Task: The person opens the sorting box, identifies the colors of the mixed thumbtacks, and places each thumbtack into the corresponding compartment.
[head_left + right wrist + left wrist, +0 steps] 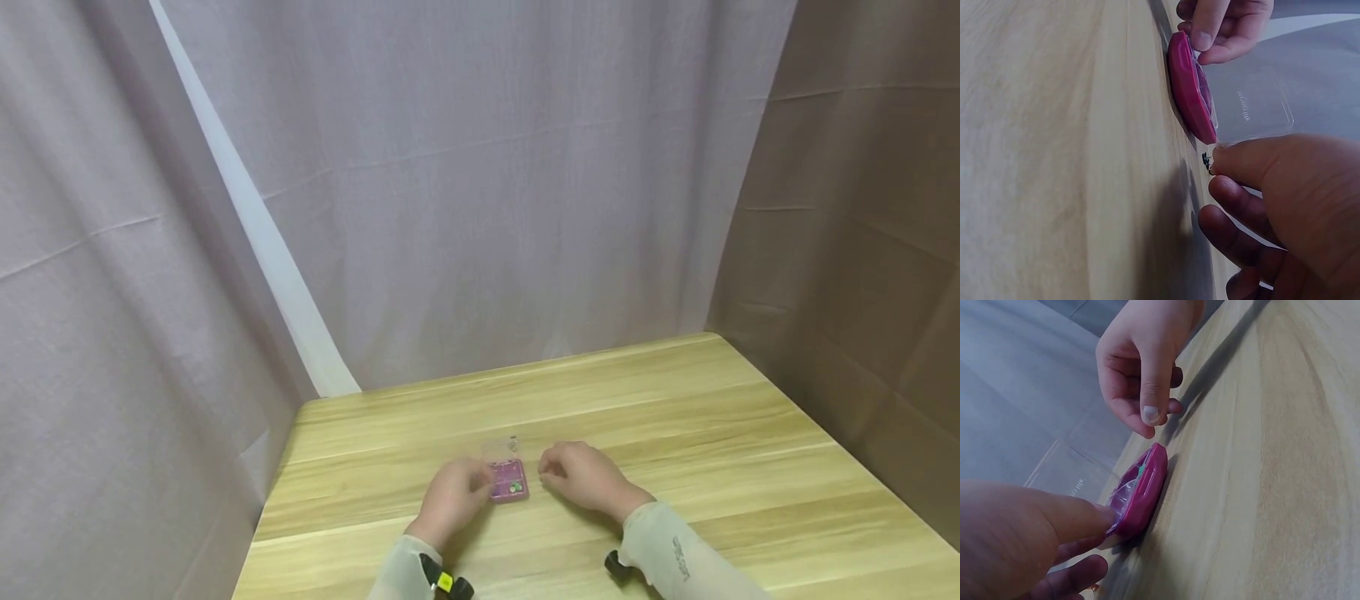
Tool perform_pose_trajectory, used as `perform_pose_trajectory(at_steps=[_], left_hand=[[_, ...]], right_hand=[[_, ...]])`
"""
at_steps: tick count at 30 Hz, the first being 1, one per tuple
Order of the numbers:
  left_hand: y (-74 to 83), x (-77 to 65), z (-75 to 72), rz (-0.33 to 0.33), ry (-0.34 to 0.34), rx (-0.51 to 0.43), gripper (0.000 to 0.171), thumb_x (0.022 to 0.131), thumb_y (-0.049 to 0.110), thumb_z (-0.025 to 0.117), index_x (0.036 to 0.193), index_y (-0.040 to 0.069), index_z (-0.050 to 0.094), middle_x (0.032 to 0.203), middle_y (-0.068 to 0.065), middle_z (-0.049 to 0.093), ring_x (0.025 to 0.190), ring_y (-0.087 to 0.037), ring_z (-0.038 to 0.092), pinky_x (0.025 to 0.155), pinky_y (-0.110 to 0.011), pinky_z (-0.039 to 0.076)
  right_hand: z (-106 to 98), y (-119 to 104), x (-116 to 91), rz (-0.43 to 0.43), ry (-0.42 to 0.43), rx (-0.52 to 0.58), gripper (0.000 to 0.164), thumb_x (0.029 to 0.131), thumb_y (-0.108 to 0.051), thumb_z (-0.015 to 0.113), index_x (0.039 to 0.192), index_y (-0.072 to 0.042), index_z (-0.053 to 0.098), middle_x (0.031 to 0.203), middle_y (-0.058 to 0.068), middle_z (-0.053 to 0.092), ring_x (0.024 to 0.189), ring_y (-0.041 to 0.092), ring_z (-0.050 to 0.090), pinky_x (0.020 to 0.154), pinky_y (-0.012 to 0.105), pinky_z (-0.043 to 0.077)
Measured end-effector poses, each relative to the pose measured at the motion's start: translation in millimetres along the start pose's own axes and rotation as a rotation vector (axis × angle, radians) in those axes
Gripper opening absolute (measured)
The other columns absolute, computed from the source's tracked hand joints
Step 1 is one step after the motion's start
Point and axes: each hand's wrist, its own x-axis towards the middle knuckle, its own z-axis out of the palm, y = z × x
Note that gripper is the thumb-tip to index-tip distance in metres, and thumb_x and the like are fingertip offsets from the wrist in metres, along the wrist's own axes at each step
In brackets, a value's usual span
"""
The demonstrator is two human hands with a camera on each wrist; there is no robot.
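A small pink case stands on the table with its clear lid raised at the back. Inside it lies a small green piece. My left hand is at the case's left edge, its thumb at the rim; whether the fingertips pinch anything is hidden. To the right of the case, my right hand hovers with loosely curled fingers, thumb and forefinger slightly apart. Just past those fingertips in the right wrist view is a tiny dark piece, too small to identify; it appears to lie on the table.
The wooden table reaches back to grey curtains, and a brown curtain hangs along the right side. Small pieces lie behind the case near the clear lid. Each sleeve has a black wrist device by it.
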Motion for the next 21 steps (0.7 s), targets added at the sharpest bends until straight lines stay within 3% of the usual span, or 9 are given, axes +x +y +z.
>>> perform_pose_trajectory(at_steps=[10, 21], left_hand=[[-8.9, -7.7, -12.2, -0.057, 0.017, -0.082, 0.011, 0.085, 0.030, 0.073, 0.095, 0.026, 0.072, 0.092, 0.009, 0.072, 0.085, -0.008, 0.061, 0.084, -0.044, 0.056], [-25.9, -14.3, -21.5, -0.049, 0.041, -0.055, 0.011, 0.086, 0.027, 0.072, 0.096, 0.022, 0.072, 0.092, 0.005, 0.073, 0.084, -0.010, 0.061, 0.083, -0.043, 0.057]], right_hand=[[2, 3, -1, -0.004, 0.004, 0.002, 0.008, 0.086, -0.031, 0.072, 0.093, -0.027, 0.073, 0.087, -0.016, 0.068, 0.078, 0.003, 0.058, 0.076, 0.038, 0.055], [1, 4, -1, -0.004, 0.007, -0.002, 0.008, 0.086, -0.031, 0.072, 0.093, -0.027, 0.073, 0.088, -0.015, 0.069, 0.082, 0.005, 0.059, 0.080, 0.040, 0.056]])
